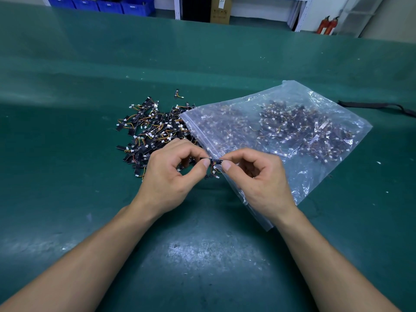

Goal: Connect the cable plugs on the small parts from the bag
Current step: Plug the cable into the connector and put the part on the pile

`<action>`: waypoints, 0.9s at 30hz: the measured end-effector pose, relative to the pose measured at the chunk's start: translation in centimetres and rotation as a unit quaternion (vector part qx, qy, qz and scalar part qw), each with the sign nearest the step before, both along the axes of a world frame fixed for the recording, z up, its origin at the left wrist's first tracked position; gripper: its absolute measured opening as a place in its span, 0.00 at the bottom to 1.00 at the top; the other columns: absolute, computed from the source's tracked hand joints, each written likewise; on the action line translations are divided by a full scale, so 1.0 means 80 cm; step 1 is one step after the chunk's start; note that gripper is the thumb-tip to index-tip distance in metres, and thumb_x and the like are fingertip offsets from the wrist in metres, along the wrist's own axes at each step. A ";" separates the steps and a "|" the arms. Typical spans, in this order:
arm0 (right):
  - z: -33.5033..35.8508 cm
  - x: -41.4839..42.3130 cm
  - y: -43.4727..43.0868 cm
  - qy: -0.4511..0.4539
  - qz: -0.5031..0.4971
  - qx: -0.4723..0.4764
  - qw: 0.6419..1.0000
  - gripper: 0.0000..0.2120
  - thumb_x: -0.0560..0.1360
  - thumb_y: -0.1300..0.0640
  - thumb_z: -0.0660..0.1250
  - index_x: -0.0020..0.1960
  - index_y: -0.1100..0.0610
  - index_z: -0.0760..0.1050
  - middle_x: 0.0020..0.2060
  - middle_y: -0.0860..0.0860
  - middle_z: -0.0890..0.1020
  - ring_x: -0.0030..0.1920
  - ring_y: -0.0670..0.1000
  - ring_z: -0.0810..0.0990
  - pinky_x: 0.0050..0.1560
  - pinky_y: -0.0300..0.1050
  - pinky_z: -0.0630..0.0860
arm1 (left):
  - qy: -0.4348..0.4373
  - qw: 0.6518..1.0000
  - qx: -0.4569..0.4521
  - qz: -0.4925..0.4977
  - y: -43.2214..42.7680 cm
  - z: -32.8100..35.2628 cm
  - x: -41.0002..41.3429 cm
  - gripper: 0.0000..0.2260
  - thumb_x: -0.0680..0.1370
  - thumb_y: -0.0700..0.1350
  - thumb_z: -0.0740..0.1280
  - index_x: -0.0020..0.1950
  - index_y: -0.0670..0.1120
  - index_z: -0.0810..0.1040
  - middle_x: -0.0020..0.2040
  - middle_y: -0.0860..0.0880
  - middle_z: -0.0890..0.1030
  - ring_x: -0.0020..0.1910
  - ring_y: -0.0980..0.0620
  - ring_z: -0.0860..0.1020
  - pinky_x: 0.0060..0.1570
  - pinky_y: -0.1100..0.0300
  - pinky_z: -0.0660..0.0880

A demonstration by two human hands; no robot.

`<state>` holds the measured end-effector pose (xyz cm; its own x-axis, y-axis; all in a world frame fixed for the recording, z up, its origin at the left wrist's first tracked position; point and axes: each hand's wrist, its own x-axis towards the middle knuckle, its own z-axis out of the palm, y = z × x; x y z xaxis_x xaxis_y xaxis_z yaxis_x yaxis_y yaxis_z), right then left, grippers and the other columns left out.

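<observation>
Green matting covers the big table (90, 131). Far at the back stand blue bins (101, 3), a brown cardboard box (220, 10) and two red fire extinguishers (327, 24). A black strap (378, 106) lies on the table at the right edge.

From the head camera, a clear plastic bag (292, 122) lies flat on the table, to the right of the middle. It is full of little black parts with thin wires. Its open mouth faces left. A pile of small parts (153, 129) lies loose on the table just beside that mouth. One lone part (177, 93) sits a bit behind the pile, apart from it.

Both hands are up in front of the pile and the bag, close together. The left hand (171, 174) pinches one end of a small black part (215, 161) with thumb and first finger. The right hand (258, 176) pinches the other end the same way. The other fingers of both hands are curled in. Thin red and yellow wires hang down from the held part, with a white plug (217, 171) at the end, just under the two thumbs.
</observation>
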<state>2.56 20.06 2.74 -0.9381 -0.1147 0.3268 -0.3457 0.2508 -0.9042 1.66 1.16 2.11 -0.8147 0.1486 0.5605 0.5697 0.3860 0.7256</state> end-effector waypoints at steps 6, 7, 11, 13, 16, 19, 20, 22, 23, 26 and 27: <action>0.000 0.000 -0.001 0.022 -0.002 0.025 0.999 0.05 0.74 0.58 0.72 0.41 0.50 0.83 0.33 0.43 0.82 0.30 0.43 0.72 0.34 0.36 0.69 | -0.008 1.000 -0.002 -0.010 -0.001 0.001 0.001 0.05 0.75 0.46 0.68 0.42 0.48 0.81 0.39 0.53 0.81 0.39 0.47 0.76 0.40 0.56 0.72; 0.000 0.000 -0.001 0.025 -0.002 0.027 0.999 0.05 0.74 0.58 0.72 0.41 0.51 0.83 0.33 0.45 0.82 0.30 0.44 0.73 0.34 0.36 0.69 | -0.011 1.000 -0.002 -0.013 -0.001 0.001 0.001 0.05 0.75 0.46 0.68 0.43 0.48 0.81 0.39 0.53 0.81 0.40 0.48 0.77 0.41 0.56 0.72; 0.001 0.000 0.000 0.039 -0.001 0.040 0.998 0.04 0.74 0.58 0.72 0.41 0.51 0.83 0.32 0.42 0.81 0.29 0.43 0.72 0.34 0.34 0.67 | -0.012 1.000 0.000 -0.019 -0.002 0.002 0.002 0.05 0.75 0.47 0.68 0.43 0.48 0.82 0.39 0.53 0.81 0.40 0.47 0.77 0.41 0.54 0.72; 0.001 0.000 0.000 0.035 -0.001 0.035 0.999 0.04 0.74 0.58 0.72 0.41 0.51 0.83 0.31 0.40 0.79 0.29 0.43 0.71 0.34 0.34 0.66 | 0.000 1.000 -0.004 -0.017 -0.001 0.002 0.002 0.05 0.76 0.46 0.68 0.42 0.48 0.81 0.38 0.53 0.81 0.39 0.46 0.76 0.40 0.53 0.72; 0.002 0.001 0.000 0.024 0.003 0.023 0.999 0.04 0.74 0.56 0.72 0.42 0.47 0.82 0.30 0.37 0.78 0.28 0.42 0.71 0.33 0.31 0.65 | 0.011 1.000 0.001 -0.011 0.001 0.003 0.003 0.04 0.76 0.45 0.68 0.42 0.50 0.80 0.38 0.53 0.81 0.38 0.46 0.76 0.39 0.54 0.72; 0.002 0.000 -0.001 0.024 0.006 0.024 0.999 0.05 0.74 0.55 0.72 0.41 0.46 0.82 0.30 0.38 0.79 0.28 0.42 0.71 0.33 0.33 0.66 | 0.008 1.000 0.003 -0.009 0.000 0.003 0.002 0.04 0.77 0.45 0.68 0.42 0.50 0.80 0.38 0.52 0.81 0.38 0.46 0.76 0.39 0.54 0.72; 0.002 0.000 -0.001 0.025 0.005 0.024 0.999 0.06 0.74 0.55 0.72 0.40 0.46 0.82 0.30 0.39 0.79 0.28 0.42 0.71 0.33 0.35 0.67 | 0.006 1.000 0.002 -0.011 0.000 0.003 0.002 0.05 0.76 0.45 0.68 0.42 0.49 0.81 0.38 0.52 0.80 0.38 0.46 0.76 0.39 0.54 0.72; 0.001 0.000 -0.001 0.024 0.005 0.024 0.999 0.07 0.75 0.56 0.71 0.40 0.47 0.81 0.31 0.41 0.80 0.29 0.44 0.72 0.33 0.37 0.68 | -0.001 1.000 -0.001 -0.015 0.000 0.002 0.002 0.05 0.76 0.46 0.68 0.42 0.48 0.81 0.38 0.52 0.81 0.39 0.47 0.76 0.40 0.53 0.72; 0.001 0.000 -0.001 0.024 0.006 0.024 0.999 0.07 0.75 0.57 0.71 0.40 0.47 0.81 0.31 0.41 0.80 0.29 0.45 0.72 0.33 0.38 0.68 | -0.007 1.000 -0.001 -0.016 0.000 0.002 0.003 0.05 0.76 0.46 0.68 0.42 0.48 0.81 0.39 0.52 0.81 0.40 0.47 0.76 0.40 0.53 0.72; 0.002 -0.001 0.000 0.031 0.006 0.029 0.999 0.05 0.75 0.57 0.71 0.41 0.50 0.83 0.33 0.44 0.82 0.30 0.48 0.74 0.34 0.40 0.69 | -0.019 1.000 0.005 -0.020 -0.001 0.002 0.002 0.05 0.76 0.47 0.68 0.44 0.48 0.82 0.40 0.53 0.82 0.41 0.48 0.78 0.41 0.53 0.73; 0.002 -0.001 -0.001 0.035 0.006 0.033 0.999 0.05 0.75 0.57 0.71 0.41 0.50 0.83 0.33 0.45 0.82 0.30 0.49 0.75 0.34 0.40 0.70 | -0.019 1.000 0.005 -0.021 -0.001 0.002 0.002 0.05 0.76 0.47 0.68 0.44 0.48 0.82 0.40 0.53 0.82 0.41 0.48 0.78 0.41 0.54 0.73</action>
<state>2.51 20.01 2.90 -0.9119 -0.1489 0.3824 -0.4102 0.3037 -0.8600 1.84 1.06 2.31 -0.8291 0.1764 0.5306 0.5564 0.3549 0.7513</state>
